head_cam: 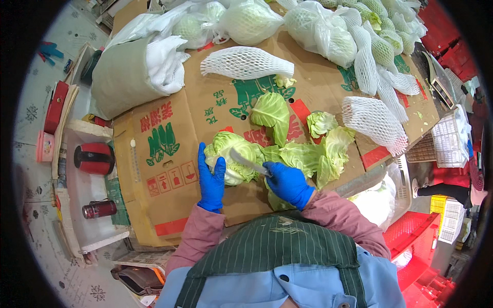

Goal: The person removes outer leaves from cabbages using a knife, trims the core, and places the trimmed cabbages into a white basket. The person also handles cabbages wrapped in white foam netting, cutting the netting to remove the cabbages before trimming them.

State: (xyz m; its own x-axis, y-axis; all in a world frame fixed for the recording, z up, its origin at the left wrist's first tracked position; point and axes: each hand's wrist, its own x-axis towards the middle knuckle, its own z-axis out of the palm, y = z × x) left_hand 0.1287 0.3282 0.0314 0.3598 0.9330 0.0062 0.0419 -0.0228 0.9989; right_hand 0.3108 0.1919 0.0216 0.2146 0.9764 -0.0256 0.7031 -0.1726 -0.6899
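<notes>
My left hand (212,178), in a blue glove, steadies a pale green cabbage head (233,157) from its left side. In my right hand (289,184), also gloved in blue, is a knife (246,161) whose blade lies over the cabbage. Loose cabbage leaves (302,157) spread to the right of the head, and one curled leaf (272,111) lies above it. A small leafy piece (322,124) sits farther right. All of this rests on flattened printed cardboard (181,115).
White foam net sleeves (246,62) lie beyond the leaves, with more (373,121) at the right. Bagged cabbages (250,21) line the far edge. A roll of white wrapping (123,77) stands far left. Red crates (414,246) stand at the lower right, a thermos (99,209) at the left.
</notes>
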